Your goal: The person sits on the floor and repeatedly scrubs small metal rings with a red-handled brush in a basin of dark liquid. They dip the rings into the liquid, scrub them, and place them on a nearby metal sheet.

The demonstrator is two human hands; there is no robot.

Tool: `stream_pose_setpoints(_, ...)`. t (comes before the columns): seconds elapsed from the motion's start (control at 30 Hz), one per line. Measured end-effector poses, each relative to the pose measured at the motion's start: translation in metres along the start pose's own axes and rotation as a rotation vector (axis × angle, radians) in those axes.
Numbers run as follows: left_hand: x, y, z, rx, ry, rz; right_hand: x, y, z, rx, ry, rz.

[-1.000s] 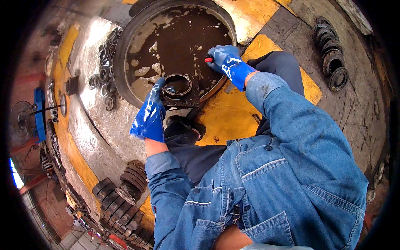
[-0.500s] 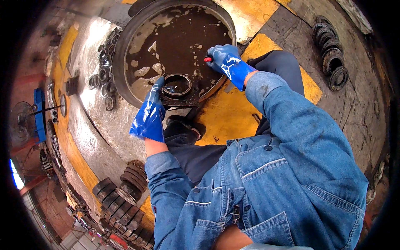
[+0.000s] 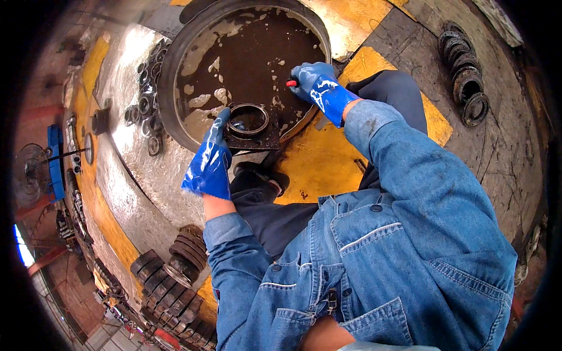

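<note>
A dark metal ring [image 3: 265, 125] lies on a dirty flat plate [image 3: 266, 142] at the near edge of a large round basin [image 3: 169, 88]. Murky brown liquid with patches of foam fills the basin. My left hand [image 3: 213, 158], in a blue rubber glove, grips the ring at its left side; its thumb is hidden. Over the basin's right rim, my gloved right hand [image 3: 316, 85] is closed around a tool with a red end [image 3: 291, 83]. The rest of that tool is hidden in the fist, so its kind cannot be made out.
Small rings [image 3: 144, 105] lie in a cluster left of the basin. A row of larger dark rings [image 3: 466, 76] stands at the far right. Stacked discs [image 3: 188, 251] and dark blocks [image 3: 167, 286] sit at the lower left, and a fan [image 3: 32, 169] at the far left.
</note>
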State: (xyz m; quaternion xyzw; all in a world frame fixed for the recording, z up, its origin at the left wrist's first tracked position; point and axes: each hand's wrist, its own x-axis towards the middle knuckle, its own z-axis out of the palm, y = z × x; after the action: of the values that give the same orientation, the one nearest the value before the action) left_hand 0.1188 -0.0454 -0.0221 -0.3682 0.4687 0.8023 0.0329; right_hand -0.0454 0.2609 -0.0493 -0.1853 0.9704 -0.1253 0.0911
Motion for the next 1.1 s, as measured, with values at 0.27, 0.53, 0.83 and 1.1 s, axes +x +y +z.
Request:
stream_pose_setpoints(0.27,0.0,-0.002,0.001,0.008,0.0,-0.005,-0.004,-0.002,-0.011,-0.01,-0.064,0.03)
stream_pose_setpoints(0.53,0.003,0.004,0.0,0.05,0.009,0.031,0.0,0.009,0.012,0.076,0.107,-0.102)
stream_pose_setpoints(0.83,0.04,0.062,0.035,1.218,-0.092,0.477,0.0,0.008,0.021,0.092,0.169,-0.074)
stream_pose_setpoints(1.1,0.015,0.264,0.037,1.194,0.347,1.014,-0.002,0.006,0.019,0.091,0.141,-0.058)
